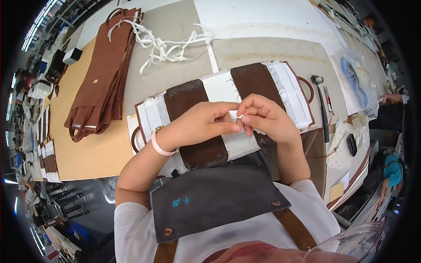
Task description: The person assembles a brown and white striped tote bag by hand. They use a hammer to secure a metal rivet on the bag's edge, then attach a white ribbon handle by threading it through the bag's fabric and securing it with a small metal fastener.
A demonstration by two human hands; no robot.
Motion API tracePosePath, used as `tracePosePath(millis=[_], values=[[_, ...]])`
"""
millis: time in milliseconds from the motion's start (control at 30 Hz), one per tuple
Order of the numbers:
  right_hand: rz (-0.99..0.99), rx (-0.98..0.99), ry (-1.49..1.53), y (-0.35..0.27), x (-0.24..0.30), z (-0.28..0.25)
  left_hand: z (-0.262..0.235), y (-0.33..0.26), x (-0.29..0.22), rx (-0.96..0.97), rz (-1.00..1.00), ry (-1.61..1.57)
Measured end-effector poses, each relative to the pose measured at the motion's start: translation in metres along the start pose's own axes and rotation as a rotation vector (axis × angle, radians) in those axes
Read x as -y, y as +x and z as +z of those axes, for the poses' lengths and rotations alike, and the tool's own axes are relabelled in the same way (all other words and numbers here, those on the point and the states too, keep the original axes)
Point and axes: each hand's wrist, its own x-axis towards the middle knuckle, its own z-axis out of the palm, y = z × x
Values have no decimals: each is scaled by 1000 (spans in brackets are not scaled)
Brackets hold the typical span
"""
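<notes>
Dark apron bib (215,199) fills the near view; beyond it, left hand (199,125) and right hand (265,118) are pinched shut together on a small white strip (233,115), held above the brown-and-white panel (219,114) on the counter (175,79). Finished brown pieces (103,79) are seen stacked left; hammer (322,105) unused

1. The scene is bright and evenly lit, with rows of ceiling light strips (38,23) showing at the upper left of the frame.
2. Shadows are soft and short; a faint one lies beneath the hands at the centre.
3. The white table surface (263,15) at the top centre is close to blown out.
4. Fisheye distortion bends straight edges strongly toward the rim, and a black vignette rings the frame.
5. The centre is sharp; the edges at left and right are smeared and compressed.
6. A transparent curved rim (346,245) at the lower right is blurred and catches pale glare.
</notes>
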Motion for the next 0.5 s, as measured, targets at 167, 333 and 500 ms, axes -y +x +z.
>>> tracePosePath(millis=[167, 333, 500], values=[[196, 53, -166, -5, 15, -29, -27, -48, 17, -313, -93, -28], [166, -15, -248, -13, 13, -53, -32, -80, 35, -462, -153, -73], [208, -133, -297, -23, 22, -70, -34, -100, 56, -656, -131, 83]])
